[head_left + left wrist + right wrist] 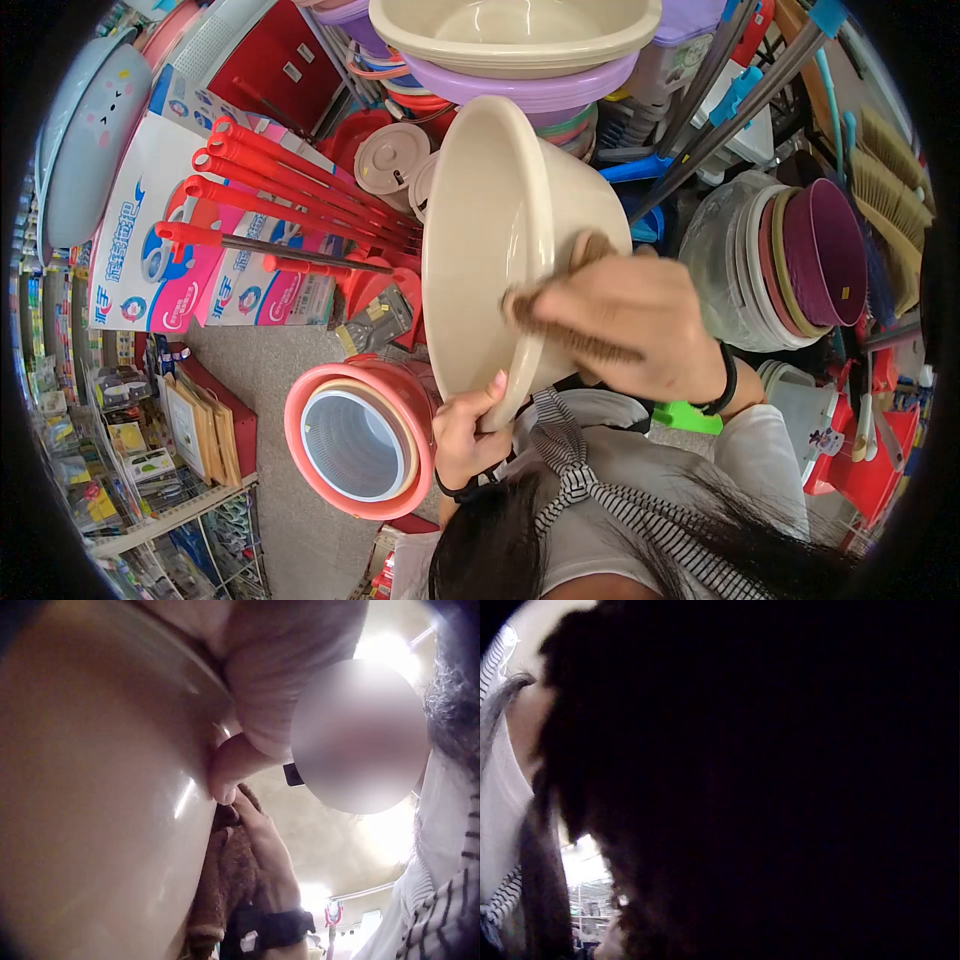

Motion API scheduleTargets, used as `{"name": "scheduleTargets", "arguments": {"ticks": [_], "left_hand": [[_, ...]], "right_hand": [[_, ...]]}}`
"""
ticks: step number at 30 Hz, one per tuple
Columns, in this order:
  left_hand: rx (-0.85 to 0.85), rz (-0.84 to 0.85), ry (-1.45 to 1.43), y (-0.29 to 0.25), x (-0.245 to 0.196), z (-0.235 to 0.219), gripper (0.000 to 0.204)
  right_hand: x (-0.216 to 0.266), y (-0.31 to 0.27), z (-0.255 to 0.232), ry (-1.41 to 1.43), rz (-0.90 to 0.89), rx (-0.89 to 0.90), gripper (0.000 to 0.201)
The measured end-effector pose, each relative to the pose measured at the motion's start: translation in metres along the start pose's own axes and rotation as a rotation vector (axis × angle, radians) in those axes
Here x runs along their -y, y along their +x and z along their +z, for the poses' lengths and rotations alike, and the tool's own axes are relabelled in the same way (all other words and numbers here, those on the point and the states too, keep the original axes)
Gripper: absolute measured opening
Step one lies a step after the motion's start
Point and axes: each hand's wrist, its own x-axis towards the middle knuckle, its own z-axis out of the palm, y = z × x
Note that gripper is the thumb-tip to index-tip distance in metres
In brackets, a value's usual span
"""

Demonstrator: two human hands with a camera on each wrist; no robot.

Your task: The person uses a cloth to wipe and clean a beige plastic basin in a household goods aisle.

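Grip of the left hand (465,440) is grasping the rim of a beige basin (475,250) at its lower end. Right hand (640,315) is clutching a brown cloth (583,342) and pressing it on the basin's rim, higher up; the cloth is folding over the edge. Right wrist view is showing mostly black, so no finger detail from there.

Surroundings, big to small. White-blue-pink cartons (150,220) are standing beyond the basin, on its left. Beige tub (520,35) is sitting on purple tubs (520,82) at the far side. The held basin is hanging tilted on its side in front of the person's body, opening facing left. Nested bins (825,255) are leaning over on the right, purple one outermost. Pink bucket (300,440) is standing on the floor (240,365) left of the left hand, a white perforated basket (350,450) nesting inside. Red-handled poles (290,190) are slanting in a bunch in front of the cartons. The cloth is bunching under the right hand. Black band (728,380) is circling the right wrist.
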Motion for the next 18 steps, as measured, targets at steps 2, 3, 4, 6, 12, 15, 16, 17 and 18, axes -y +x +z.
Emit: {"name": "scheduleTargets", "arguments": {"ticks": [2, 3, 4, 6, 12, 15, 16, 17, 18], "left_hand": [[-0.016, -0.023, -0.037, -0.001, 0.000, -0.001, 0.044], [-0.032, -0.050, -0.076, -0.002, 0.001, -0.001, 0.044], [-0.029, -0.049, -0.077, -0.002, 0.000, -0.001, 0.044], [-0.036, -0.052, -0.072, -0.001, -0.001, -0.002, 0.042], [-0.077, -0.044, -0.100, -0.002, 0.001, -0.001, 0.039], [-0.095, -0.051, -0.021, -0.003, -0.002, -0.002, 0.041], [-0.098, -0.055, -0.018, -0.007, 0.001, -0.002, 0.041], [-0.103, -0.093, -0.092, -0.012, 0.008, -0.003, 0.042], [-0.107, -0.128, -0.168, -0.013, 0.010, -0.004, 0.044]], "right_hand": [[-0.001, -0.003, 0.006, 0.031, 0.012, -0.006, 0.036], [-0.007, 0.000, 0.007, 0.035, -0.021, -0.058, 0.036], [-0.012, 0.003, 0.006, 0.041, -0.055, -0.108, 0.036], [-0.015, 0.014, -0.006, -0.015, 0.063, -0.068, 0.038], [-0.032, 0.020, 0.003, 0.066, 0.139, -0.176, 0.038], [-0.016, 0.011, 0.002, 0.127, 0.049, -0.055, 0.031], [-0.013, 0.006, 0.009, 0.128, -0.035, -0.040, 0.028], [-0.007, 0.003, 0.009, 0.105, -0.028, -0.010, 0.028], [-0.003, 0.002, 0.008, 0.080, -0.021, 0.019, 0.028]]}}
